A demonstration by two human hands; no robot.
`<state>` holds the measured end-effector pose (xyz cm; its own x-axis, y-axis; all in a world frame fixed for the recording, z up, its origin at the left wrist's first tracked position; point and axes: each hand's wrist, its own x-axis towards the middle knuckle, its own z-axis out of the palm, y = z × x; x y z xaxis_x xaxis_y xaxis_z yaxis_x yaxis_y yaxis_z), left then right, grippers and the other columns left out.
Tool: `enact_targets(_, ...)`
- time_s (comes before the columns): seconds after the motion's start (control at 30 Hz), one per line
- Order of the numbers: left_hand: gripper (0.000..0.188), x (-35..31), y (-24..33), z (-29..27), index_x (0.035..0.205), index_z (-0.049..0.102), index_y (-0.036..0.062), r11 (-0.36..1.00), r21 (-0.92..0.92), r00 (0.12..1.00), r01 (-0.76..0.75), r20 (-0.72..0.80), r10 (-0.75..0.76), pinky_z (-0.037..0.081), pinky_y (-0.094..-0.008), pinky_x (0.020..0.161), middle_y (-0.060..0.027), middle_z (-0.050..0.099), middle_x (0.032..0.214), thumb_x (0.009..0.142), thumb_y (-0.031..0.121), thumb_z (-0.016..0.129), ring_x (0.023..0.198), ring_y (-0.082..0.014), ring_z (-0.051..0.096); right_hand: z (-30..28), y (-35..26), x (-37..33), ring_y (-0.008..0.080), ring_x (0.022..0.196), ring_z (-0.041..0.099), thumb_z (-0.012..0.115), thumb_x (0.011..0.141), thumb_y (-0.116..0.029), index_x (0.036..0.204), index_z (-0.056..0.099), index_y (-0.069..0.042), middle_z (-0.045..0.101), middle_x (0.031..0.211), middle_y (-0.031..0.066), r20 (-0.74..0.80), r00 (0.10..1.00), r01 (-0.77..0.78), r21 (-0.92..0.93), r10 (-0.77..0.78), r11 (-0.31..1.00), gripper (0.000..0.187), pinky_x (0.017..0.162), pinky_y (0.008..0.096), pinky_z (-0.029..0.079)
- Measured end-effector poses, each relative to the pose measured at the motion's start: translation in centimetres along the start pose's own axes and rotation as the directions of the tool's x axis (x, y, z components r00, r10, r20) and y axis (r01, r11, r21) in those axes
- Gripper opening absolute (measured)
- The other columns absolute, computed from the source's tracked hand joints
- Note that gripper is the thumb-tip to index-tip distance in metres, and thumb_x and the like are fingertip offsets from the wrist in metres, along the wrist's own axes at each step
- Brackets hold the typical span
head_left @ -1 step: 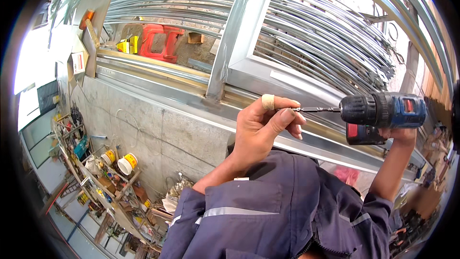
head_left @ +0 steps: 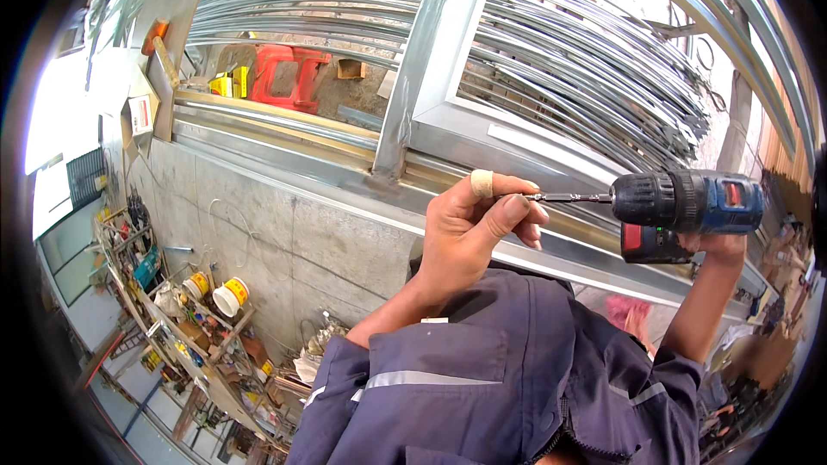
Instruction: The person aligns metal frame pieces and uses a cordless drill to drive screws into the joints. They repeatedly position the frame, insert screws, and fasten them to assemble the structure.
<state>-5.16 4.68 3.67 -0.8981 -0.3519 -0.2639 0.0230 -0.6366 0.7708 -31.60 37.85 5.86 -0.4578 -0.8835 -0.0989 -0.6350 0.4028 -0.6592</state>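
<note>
Nearest, a dark blue work jacket [head_left: 482, 370] fills the lower view; above it the left hand [head_left: 469, 232], a bandage [head_left: 481, 182] on one finger, pinches the tip of the bit [head_left: 564, 198] between narrowly closed fingertips [head_left: 515, 207]; the right hand [head_left: 715, 245] is wrapped around the grip of the blue cordless drill [head_left: 689, 202], held level in front of the metal frame [head_left: 448, 133]; the step looks like steadying or seating the bit; driving next calls for the fingers clear of it; beyond lie bundled metal profiles [head_left: 586, 60] and a red stool [head_left: 289, 76].
</note>
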Motion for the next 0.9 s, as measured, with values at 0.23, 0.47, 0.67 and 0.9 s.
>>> enact_targets(0.23, 0.015, -1.1, 2.0, -6.9, 0.109, 0.069, -0.0001, 0.711, 0.698, 0.972, -0.091, -0.093, 0.215, 0.054, -0.0293, 0.069, -0.0092, 0.069, 0.092, 0.094, 0.005, 0.066, 0.075, -0.0156, 0.064, 4.9, -7.7, -5.8, 0.0187, 0.081, 0.064, 0.089, 0.067, -0.013, 0.126, 0.055, 0.004, 0.069, 0.104, 0.0134, -0.003, 0.887, -0.296, 0.765, 0.462, 0.573, 0.071, 0.073, 0.0328, 0.052)
enact_targets(0.47, 0.022, -1.1, 3.5, -13.4, 0.104, 0.073, 0.0035, 0.166, 0.983, 0.931, -0.076, 0.01, 0.366, 0.049, -0.037, 0.081, -0.0099, 0.065, 0.096, 0.083, 0.0, 0.072, 0.092, -0.0271, 0.06, 7.3, -13.9, -9.3, 0.0197, 0.063, 0.059, 0.079, 0.071, -0.006, 0.13, 0.05, 0.007, 0.066, 0.096, 0.0194, -0.137, 0.704, -0.288, 0.842, 0.697, 0.457, 0.067, 0.051, 0.0279, 0.045)
enact_targets(0.67, 0.021, -1.0, 2.6, -15.6, 0.104, 0.074, 0.0046, 0.116, 0.974, 0.916, -0.195, 0.139, 0.375, 0.048, -0.0375, 0.08, -0.0085, 0.062, 0.096, 0.083, 0.002, 0.073, 0.091, -0.0251, 0.058, 8.6, -14.3, -11.9, 0.0196, 0.076, 0.059, 0.079, 0.076, -0.012, 0.131, 0.052, -0.002, 0.065, 0.105, 0.0169, -0.311, 0.575, -0.169, 0.86, 0.756, 0.482, 0.062, 0.058, 0.0301, 0.046)
enact_targets(0.9, 0.019, -0.9, 3.2, -14.8, 0.106, 0.072, 0.0023, 0.171, 0.96, 0.942, -0.221, 0.164, 0.294, 0.049, -0.037, 0.084, -0.0114, 0.062, 0.099, 0.087, 0.004, 0.071, 0.094, -0.0285, 0.06, 9.2, -11.2, -15.8, 0.0187, 0.087, 0.06, 0.068, 0.091, -0.006, 0.135, 0.052, -0.004, 0.061, 0.129, 0.0167, -0.579, 0.347, 0.07, 0.8, 0.738, 0.596, 0.047, 0.084, 0.0357, 0.05)
